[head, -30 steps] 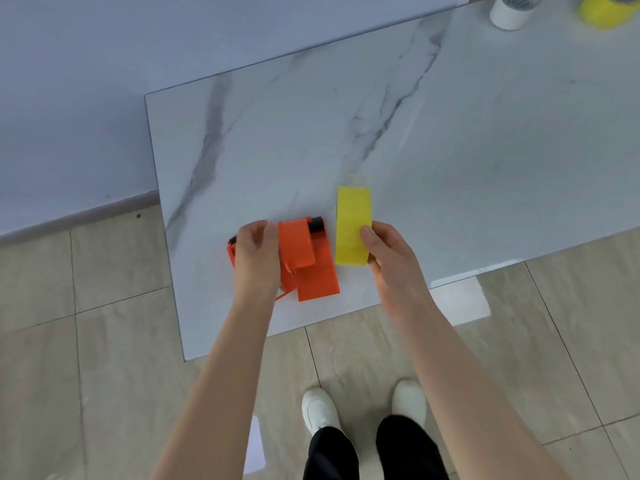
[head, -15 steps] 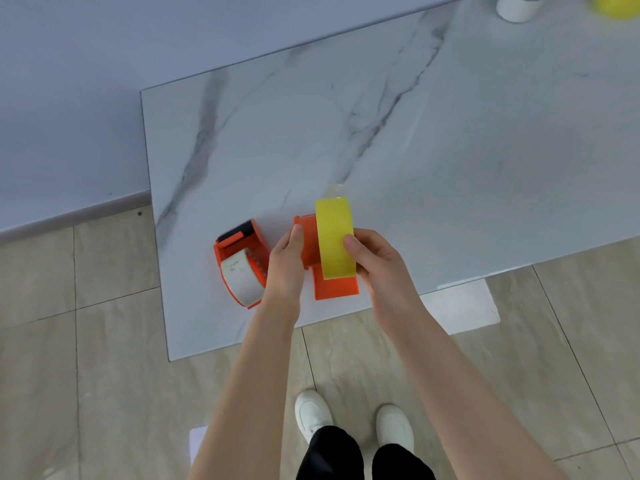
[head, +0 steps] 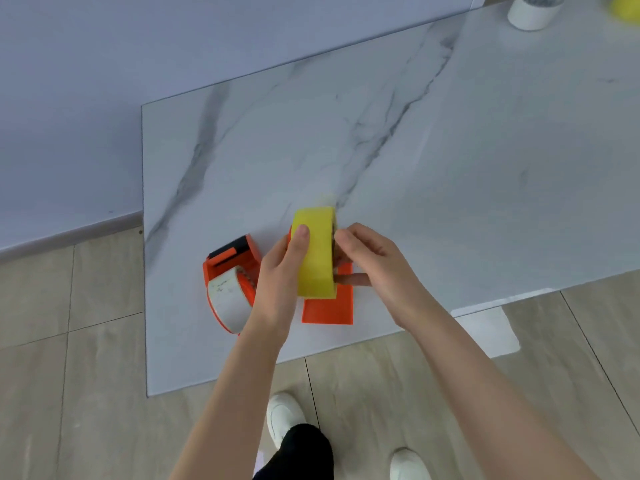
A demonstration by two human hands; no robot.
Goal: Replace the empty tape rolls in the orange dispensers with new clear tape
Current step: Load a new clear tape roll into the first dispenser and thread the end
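nearest the viewer, two white shoes [head: 285, 415] stand on a pale tiled floor, below a white marble-patterned table [head: 450, 161] whose near edge crosses the scene. two bare forearms reach up from the bottom toward the table's near left part.

the left hand [head: 280, 271] is closed around a yellow-looking tape roll [head: 315, 251], its thumb laid on the roll's outer face. the right hand [head: 374, 261] grips the same roll from the right, fingers curled at its side and one finger tucked under its near end. the roll stands on edge over an orange dispenser [head: 327, 306], whose flat orange part shows on the table just near of the roll; the rest of it is hidden, so whether the roll is seated on its hub cannot be told.

just left of the left hand lies a second orange dispenser [head: 230, 282] on its side, holding a pale, mostly bare roll [head: 228, 299].

far right, at the table's back edge, stand a white cup-like container [head: 531, 10] and a blurred yellow object [head: 625, 6], well apart from the hands.

risks, as a judgement: pressed down crooked, the roll may jam or miss the hub; the light dispenser could slide toward the near edge; the left wrist could knock the second dispenser.
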